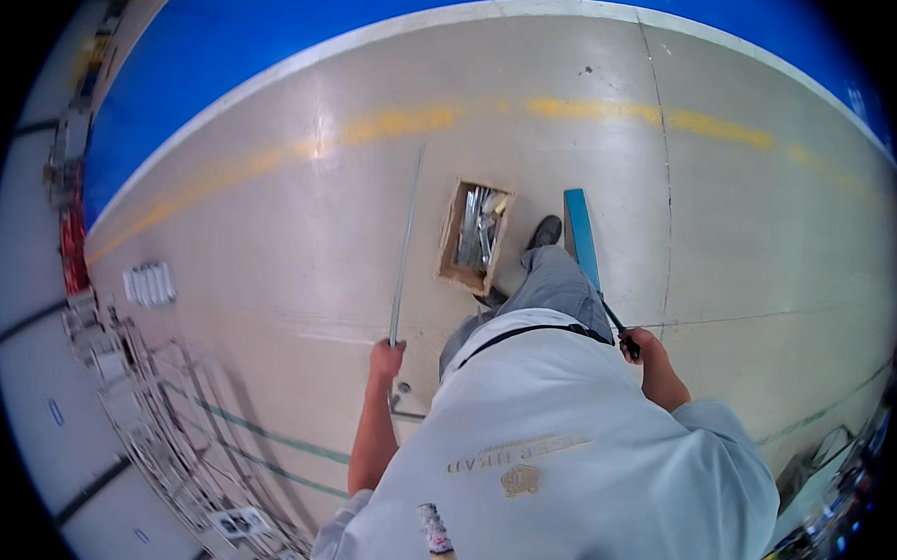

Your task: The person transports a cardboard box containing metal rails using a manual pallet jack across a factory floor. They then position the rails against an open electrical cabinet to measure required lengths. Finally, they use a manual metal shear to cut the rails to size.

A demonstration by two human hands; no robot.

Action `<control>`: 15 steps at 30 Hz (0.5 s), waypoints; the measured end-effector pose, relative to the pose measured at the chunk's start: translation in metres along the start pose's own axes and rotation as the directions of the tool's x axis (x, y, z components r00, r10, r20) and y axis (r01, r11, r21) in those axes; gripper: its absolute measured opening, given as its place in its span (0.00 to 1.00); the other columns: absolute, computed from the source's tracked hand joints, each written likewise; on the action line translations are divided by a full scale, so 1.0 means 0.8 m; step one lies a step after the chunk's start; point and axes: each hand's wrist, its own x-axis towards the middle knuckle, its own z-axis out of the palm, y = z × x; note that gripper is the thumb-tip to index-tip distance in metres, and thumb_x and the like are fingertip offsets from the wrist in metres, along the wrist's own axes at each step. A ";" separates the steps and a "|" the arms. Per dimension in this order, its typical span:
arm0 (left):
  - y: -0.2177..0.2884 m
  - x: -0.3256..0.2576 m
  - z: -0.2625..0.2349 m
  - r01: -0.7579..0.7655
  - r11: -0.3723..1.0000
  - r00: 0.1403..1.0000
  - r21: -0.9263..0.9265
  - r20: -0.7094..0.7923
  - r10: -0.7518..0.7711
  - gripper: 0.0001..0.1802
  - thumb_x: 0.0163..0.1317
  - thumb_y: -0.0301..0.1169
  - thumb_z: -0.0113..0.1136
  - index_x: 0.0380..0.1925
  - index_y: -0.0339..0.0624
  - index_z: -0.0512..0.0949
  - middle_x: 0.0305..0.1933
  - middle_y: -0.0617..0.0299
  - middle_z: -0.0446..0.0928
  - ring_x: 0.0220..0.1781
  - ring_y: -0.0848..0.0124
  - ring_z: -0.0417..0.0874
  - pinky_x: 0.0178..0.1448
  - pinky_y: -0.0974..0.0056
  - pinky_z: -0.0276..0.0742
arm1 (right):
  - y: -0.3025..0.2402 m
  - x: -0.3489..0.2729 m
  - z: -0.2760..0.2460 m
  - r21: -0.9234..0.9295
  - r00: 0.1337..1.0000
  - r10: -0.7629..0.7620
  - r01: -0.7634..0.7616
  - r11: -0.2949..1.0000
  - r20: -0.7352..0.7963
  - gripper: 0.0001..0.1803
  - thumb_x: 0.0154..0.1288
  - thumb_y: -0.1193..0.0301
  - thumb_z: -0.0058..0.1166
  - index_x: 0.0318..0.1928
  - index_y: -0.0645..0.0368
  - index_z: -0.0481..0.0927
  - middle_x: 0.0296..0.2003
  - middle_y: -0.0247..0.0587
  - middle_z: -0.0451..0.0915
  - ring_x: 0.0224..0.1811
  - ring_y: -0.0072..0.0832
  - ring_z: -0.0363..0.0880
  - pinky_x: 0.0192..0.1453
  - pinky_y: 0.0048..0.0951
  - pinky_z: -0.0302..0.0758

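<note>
**Both hands loaded, rod and blue tool off the floor**

The person stands on a pale concrete floor (270, 232), looking down over a white shirt. The left hand (386, 358) has its fingers wrapped closed around the lower end of a long thin metal rod (404, 240), which stretches up and away over the floor toward a faded yellow line (576, 110). The right hand (641, 344) is closed on a dark handle from which a long blue tool (581, 236) runs forward past the right leg.

Between the two, just ahead of the feet, an open cardboard box (475, 237) sits on the floor holding a bundle of metal parts. A wire rack frame (172, 418) lies well apart at lower left.

As a judgement: both items are already picked up and in firm hold, while the box of parts lies untouched; nothing in view shows the rod fitted or set anywhere yet.
</note>
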 end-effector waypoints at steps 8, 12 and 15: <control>0.130 0.081 -0.052 -0.124 0.988 0.988 0.093 -0.078 0.131 0.16 0.59 0.38 0.62 0.23 0.36 0.74 0.16 0.57 0.73 0.15 0.68 0.74 0.20 0.60 0.70 | -0.046 -0.005 0.003 0.137 0.994 -0.004 -0.011 0.991 0.112 0.11 0.66 0.67 0.53 0.26 0.51 0.68 0.15 0.31 0.71 0.13 0.23 0.68 0.19 0.26 0.70; 0.242 0.140 -0.075 -0.170 0.954 0.978 0.247 -0.076 0.193 0.21 0.56 0.43 0.62 0.28 0.31 0.80 0.29 0.40 0.80 0.37 0.45 0.83 0.46 0.50 0.77 | -0.023 0.049 0.023 0.213 0.995 -0.074 0.059 0.975 0.064 0.11 0.64 0.66 0.56 0.26 0.50 0.71 0.17 0.29 0.72 0.16 0.24 0.69 0.20 0.29 0.68; 0.330 0.190 -0.084 -0.245 0.957 0.967 0.154 -0.038 0.253 0.20 0.57 0.43 0.62 0.29 0.31 0.80 0.31 0.40 0.81 0.38 0.45 0.83 0.46 0.50 0.77 | -0.053 0.035 0.030 0.215 0.993 -0.121 0.117 0.970 0.003 0.11 0.61 0.64 0.59 0.25 0.49 0.73 0.18 0.28 0.72 0.17 0.25 0.69 0.23 0.33 0.68</control>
